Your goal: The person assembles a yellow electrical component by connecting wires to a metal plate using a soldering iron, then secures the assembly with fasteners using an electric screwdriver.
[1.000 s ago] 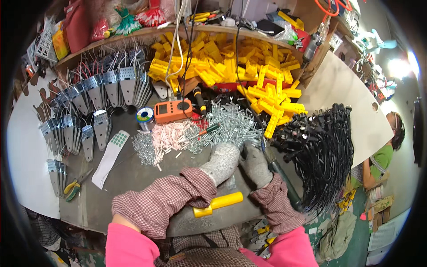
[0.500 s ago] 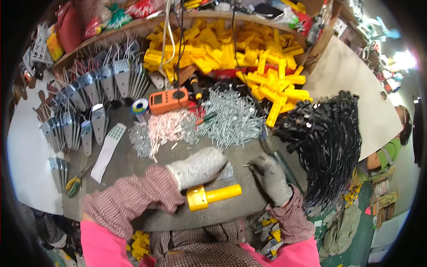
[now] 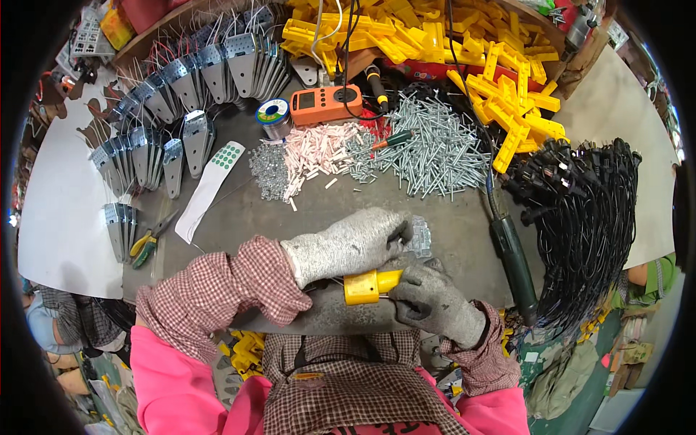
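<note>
My left hand (image 3: 355,239), in a pale knitted glove, is closed with its fingertips curled under; what they hold, if anything, is hidden. Right beside those fingertips lies a clear plastic piece (image 3: 419,238). My right hand (image 3: 438,299), in a grey glove, is closed around the narrow end of a yellow plastic part (image 3: 360,288), covering that end. A wide, round collar forms the part's other end, just below my left wrist. A small shiny metal bit shows between the collar and my right fingers, too small to name surely.
Piles of screws (image 3: 442,148), pale pink sleeves (image 3: 322,148) and small clear bits (image 3: 272,170) lie beyond my hands. Black cables (image 3: 587,225) and a dark-green-handled tool (image 3: 515,264) are at the right. Pliers (image 3: 148,243), metal brackets (image 3: 196,141) and a dotted white strip (image 3: 210,188) are left.
My right hand has moved left, from holding a thin metal piece off to the side, onto the yellow part's narrow end. My left hand stays by the clear piece. The whole view has shifted.
</note>
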Available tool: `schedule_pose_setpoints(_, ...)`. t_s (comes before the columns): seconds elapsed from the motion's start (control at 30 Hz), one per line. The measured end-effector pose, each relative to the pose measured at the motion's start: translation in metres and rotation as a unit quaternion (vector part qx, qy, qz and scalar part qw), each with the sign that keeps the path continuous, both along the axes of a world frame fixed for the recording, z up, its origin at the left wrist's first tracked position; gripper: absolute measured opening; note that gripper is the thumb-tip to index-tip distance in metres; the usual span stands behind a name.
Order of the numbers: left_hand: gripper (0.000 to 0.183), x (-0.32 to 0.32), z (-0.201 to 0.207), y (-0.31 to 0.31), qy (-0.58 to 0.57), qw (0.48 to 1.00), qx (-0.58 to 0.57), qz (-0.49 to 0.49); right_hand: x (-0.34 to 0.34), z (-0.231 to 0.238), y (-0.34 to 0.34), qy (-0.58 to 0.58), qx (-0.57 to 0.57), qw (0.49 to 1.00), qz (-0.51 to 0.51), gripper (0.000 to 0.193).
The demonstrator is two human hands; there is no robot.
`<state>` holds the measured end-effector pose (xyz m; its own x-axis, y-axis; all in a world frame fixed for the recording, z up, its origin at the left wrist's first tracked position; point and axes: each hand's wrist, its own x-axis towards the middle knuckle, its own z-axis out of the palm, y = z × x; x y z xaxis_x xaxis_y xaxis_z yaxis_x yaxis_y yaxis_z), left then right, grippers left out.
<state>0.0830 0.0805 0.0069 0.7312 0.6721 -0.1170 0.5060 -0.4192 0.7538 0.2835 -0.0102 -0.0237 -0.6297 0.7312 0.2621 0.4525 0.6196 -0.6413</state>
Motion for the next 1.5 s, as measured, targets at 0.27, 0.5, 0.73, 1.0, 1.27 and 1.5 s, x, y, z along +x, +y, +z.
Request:
schedule_pose_setpoints(0.27, 0.028, 0.002, 0.009, -0.008, 0.046, 0.985, 0.084, -0.142, 0.0, -0.012, -0.001, 0.047, 0.029, 0.998, -0.005, 0.017)
schedule_pose_setpoints(0.5, 0.045, -0.001, 0.022, -0.007, 0.154, 0.962, 0.089, -0.207, -0.005, -0.008, -0.009, -0.001, 0.029, 1.0, -0.012, 0.021)
schedule_pose_setpoints(0.73, 0.062, -0.032, 0.038, -0.011, 0.211, 0.935, 0.152, -0.239, -0.032, -0.019, -0.015, 0.131, -0.226, 0.965, 0.004, 0.015)
schedule_pose_setpoints(1.0, 0.084, -0.112, 0.019, -0.059, 0.006, 0.974, 0.191, 0.122, -0.011, 0.004, 0.006, -0.088, 0.005, 0.995, -0.035, 0.032)
schedule_pose_setpoints(1.27, 0.085, -0.106, -0.025, -0.088, -0.036, 0.955, 0.213, 0.203, -0.023, 0.032, 0.055, -0.134, -0.213, 0.968, 0.013, 0.043)
schedule_pose_setpoints(1.5, 0.072, -0.106, -0.031, -0.089, -0.058, 0.963, 0.15, 0.214, -0.045, 0.062, 0.077, -0.163, -0.123, 0.972, 0.111, 0.055)
